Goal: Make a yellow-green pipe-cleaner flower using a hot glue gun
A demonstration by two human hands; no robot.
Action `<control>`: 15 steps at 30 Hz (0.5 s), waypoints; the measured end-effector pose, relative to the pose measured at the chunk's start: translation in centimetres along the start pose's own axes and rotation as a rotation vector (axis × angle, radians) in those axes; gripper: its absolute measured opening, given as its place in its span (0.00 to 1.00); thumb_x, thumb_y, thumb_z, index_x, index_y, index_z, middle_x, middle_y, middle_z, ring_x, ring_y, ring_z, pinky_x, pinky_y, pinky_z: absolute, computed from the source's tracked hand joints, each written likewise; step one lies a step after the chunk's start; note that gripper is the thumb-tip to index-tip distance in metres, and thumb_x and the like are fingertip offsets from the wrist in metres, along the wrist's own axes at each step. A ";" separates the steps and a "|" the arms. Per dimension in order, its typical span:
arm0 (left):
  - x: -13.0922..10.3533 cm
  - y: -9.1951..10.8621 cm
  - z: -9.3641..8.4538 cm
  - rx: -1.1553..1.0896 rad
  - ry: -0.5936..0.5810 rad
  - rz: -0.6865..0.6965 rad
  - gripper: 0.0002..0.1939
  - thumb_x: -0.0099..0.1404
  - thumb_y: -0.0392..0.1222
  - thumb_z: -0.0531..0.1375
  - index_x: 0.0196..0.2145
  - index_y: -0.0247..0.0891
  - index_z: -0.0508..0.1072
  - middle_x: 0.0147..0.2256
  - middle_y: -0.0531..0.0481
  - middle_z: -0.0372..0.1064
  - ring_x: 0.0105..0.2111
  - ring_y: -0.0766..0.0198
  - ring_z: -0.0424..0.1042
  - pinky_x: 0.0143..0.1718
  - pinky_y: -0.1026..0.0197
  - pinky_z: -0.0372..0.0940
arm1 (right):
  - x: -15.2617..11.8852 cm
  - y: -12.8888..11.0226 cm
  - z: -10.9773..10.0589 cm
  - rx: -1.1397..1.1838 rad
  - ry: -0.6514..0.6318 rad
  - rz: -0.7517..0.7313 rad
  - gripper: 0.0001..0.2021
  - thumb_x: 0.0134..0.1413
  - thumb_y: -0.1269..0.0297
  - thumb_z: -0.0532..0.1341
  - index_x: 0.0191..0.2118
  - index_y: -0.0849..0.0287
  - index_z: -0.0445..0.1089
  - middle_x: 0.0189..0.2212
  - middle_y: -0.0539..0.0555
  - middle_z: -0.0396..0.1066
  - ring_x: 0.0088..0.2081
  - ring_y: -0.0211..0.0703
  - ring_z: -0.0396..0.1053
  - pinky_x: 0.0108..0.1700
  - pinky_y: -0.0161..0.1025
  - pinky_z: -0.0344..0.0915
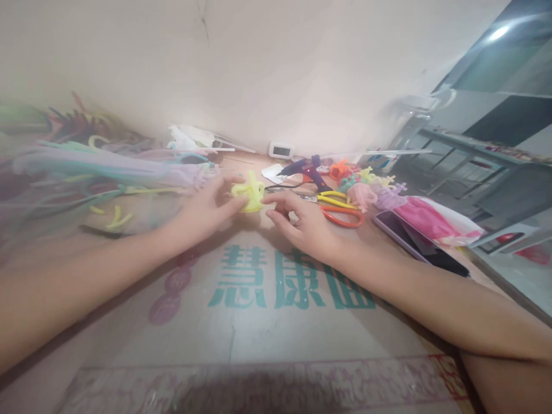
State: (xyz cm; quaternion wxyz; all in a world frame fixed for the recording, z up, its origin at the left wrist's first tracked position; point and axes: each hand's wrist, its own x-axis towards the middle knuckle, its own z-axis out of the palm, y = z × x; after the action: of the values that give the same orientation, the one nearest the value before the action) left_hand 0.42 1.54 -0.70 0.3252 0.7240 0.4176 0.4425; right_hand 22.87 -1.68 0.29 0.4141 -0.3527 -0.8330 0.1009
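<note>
My left hand (215, 204) pinches a small yellow shape bent from fuzzy pipe cleaner (254, 192), with loops at its sides and prongs on top. It is held just above the table. My right hand (302, 224) is close by on the right, thumb and forefinger apart. The forefinger's tip is at the edge of the yellow shape; whether it touches I cannot tell. Behind the right hand lie pliers with yellow handles (336, 199) and a tool with orange handles (345, 217). A dark blue glue gun (308, 169) rests farther back.
Pipe cleaners in pastel colours (107, 164) spread over the left side, with short yellow pieces (118, 218) nearer. A small white digital display (281, 150) stands by the wall. Finished-looking coloured shapes (362, 192), a phone (418, 241) and a pink packet (435, 221) lie right.
</note>
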 end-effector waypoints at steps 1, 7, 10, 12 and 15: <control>0.0 0.0 0.0 -0.002 0.000 -0.004 0.24 0.66 0.57 0.63 0.55 0.43 0.70 0.59 0.44 0.69 0.55 0.50 0.72 0.55 0.45 0.71 | 0.0 0.0 0.0 -0.003 -0.010 0.011 0.11 0.66 0.64 0.59 0.49 0.60 0.75 0.26 0.48 0.71 0.27 0.37 0.66 0.32 0.34 0.62; 0.0 0.2 0.0 -0.013 -0.003 -0.035 0.25 0.66 0.58 0.64 0.55 0.42 0.70 0.59 0.42 0.69 0.55 0.49 0.72 0.54 0.45 0.71 | 0.2 0.3 0.0 0.009 -0.044 0.018 0.10 0.66 0.65 0.59 0.47 0.59 0.75 0.27 0.48 0.72 0.27 0.36 0.65 0.32 0.35 0.61; -0.1 0.3 0.0 -0.005 -0.008 -0.050 0.26 0.65 0.59 0.63 0.55 0.42 0.70 0.58 0.42 0.70 0.53 0.49 0.73 0.52 0.46 0.71 | 0.1 0.3 0.0 0.021 -0.055 0.041 0.09 0.66 0.63 0.60 0.47 0.59 0.73 0.26 0.47 0.69 0.27 0.36 0.65 0.33 0.34 0.61; -0.1 0.3 0.0 -0.002 -0.021 -0.061 0.27 0.65 0.60 0.63 0.55 0.42 0.69 0.57 0.42 0.71 0.50 0.50 0.74 0.50 0.47 0.72 | 0.1 0.2 -0.1 0.037 -0.068 0.068 0.08 0.65 0.61 0.61 0.45 0.59 0.72 0.25 0.46 0.68 0.27 0.36 0.65 0.32 0.34 0.61; -0.2 0.3 0.0 0.022 -0.042 -0.066 0.28 0.65 0.61 0.63 0.57 0.44 0.68 0.54 0.44 0.72 0.46 0.51 0.75 0.46 0.48 0.72 | 0.1 0.0 -0.1 0.057 -0.089 0.096 0.07 0.64 0.60 0.61 0.41 0.59 0.71 0.25 0.47 0.68 0.27 0.36 0.64 0.32 0.34 0.60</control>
State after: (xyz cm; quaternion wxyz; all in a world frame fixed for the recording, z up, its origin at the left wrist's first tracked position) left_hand 0.41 1.20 -0.53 0.3403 0.7224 0.4390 0.4119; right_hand 22.89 -1.56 0.41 0.3812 -0.3757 -0.8294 0.1598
